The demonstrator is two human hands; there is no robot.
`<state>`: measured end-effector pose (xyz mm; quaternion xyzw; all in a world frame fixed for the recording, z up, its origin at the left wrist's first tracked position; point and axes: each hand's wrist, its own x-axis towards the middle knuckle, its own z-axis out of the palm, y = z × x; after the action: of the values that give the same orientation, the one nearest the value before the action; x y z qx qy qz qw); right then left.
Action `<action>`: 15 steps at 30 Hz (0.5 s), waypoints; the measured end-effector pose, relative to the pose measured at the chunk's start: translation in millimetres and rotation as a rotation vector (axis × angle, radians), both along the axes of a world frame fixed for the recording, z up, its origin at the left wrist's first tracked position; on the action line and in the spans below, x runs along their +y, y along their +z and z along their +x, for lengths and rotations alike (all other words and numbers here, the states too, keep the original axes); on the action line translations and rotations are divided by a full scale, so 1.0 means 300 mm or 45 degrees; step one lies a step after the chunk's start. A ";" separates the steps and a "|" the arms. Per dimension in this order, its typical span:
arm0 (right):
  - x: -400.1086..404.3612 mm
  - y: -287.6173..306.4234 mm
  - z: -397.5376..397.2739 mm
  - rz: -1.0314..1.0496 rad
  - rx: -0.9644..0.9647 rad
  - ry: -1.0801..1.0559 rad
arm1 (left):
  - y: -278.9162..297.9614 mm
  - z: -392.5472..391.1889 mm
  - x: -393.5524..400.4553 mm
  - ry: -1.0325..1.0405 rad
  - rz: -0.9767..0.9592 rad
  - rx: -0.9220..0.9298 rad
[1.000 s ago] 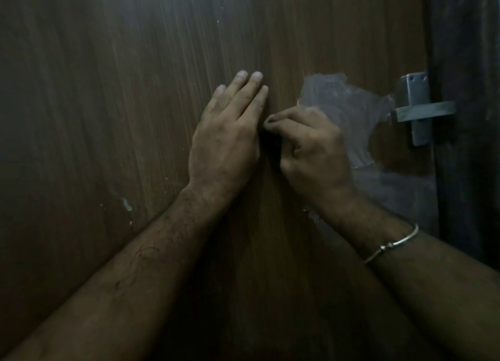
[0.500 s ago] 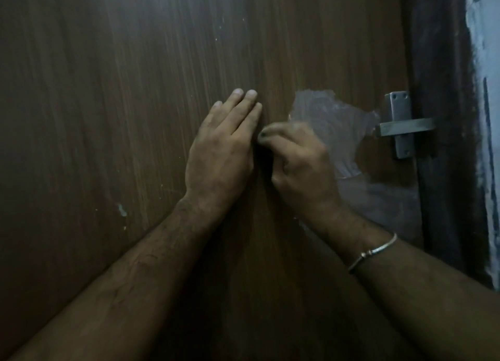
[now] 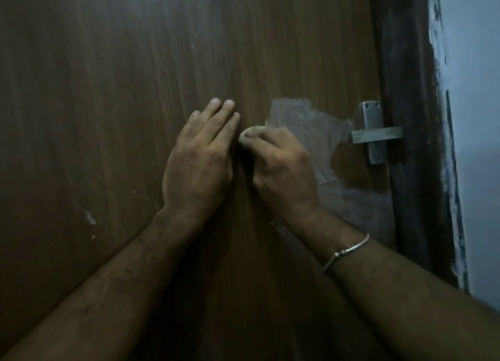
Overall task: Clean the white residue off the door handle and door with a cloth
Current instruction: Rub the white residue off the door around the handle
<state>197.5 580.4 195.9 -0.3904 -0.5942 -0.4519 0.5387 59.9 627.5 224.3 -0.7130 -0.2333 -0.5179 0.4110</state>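
Head view shows your left hand (image 3: 198, 160) flat on the brown door (image 3: 108, 117), fingers straight and together, pressing the wood near the middle of the door's width. Your right hand (image 3: 281, 165) sits just beside it, touching at the fingertips, its fingers curled in and pinching something pale at the tips (image 3: 255, 129) (too small and dim to say whether it is the cloth). The white residue (image 3: 305, 133) spreads from behind your right hand toward the door's right edge, reaching the door handle (image 3: 374, 134), with a fainter patch below it. The handle's lever lies level, sticking out over the dark door frame (image 3: 411, 117). You have wide bare wood to the left and above; to the right, only the narrow strip before the frame. A thin bracelet (image 3: 349, 249) circles your right wrist.
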 end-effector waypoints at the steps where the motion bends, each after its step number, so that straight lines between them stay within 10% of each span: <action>1: 0.000 -0.034 0.000 -0.026 -0.031 -0.021 | -0.003 0.001 0.003 0.006 0.007 0.007; 15: -0.016 -0.065 0.062 -0.068 -0.125 -0.088 | -0.013 0.024 -0.015 0.042 0.006 0.017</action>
<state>215.9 575.7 176.5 -0.4022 -0.6181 -0.4728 0.4823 67.1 623.0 220.5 -0.7115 -0.2411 -0.5068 0.4228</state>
